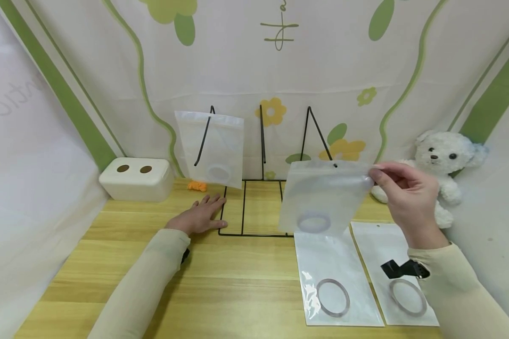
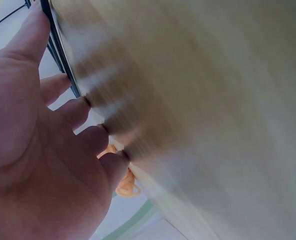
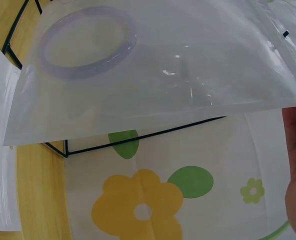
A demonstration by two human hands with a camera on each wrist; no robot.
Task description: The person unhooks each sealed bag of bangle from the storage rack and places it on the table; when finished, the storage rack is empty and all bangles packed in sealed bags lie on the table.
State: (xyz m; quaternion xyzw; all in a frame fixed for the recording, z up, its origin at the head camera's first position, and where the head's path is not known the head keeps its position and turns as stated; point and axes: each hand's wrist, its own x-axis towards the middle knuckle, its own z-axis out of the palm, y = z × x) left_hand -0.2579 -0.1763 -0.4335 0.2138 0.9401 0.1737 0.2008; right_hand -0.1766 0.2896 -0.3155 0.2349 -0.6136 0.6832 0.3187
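Observation:
My right hand (image 1: 409, 197) pinches the upper right corner of a translucent zip bag (image 1: 322, 193) with thumb and fingers. Inside that bag lies a pale purple bangle (image 3: 133, 42). The dark tip of the right hook (image 1: 335, 165) shows through the bag's top edge. My left hand (image 1: 199, 217) rests on the table, fingers spread, with thumb and fingertips at the left side of the black wire rack (image 1: 263, 235). Another translucent bag (image 1: 229, 146) with a ring-shaped item hangs on the rack's left hook (image 1: 203, 141).
Two white bags (image 1: 322, 263), each holding a bangle, lie at the front right, partly under my right arm. A white box (image 1: 140, 188) with two round holes stands at left. Beside it sits a small orange object (image 1: 197, 186). A white teddy bear (image 1: 441, 160) is at right.

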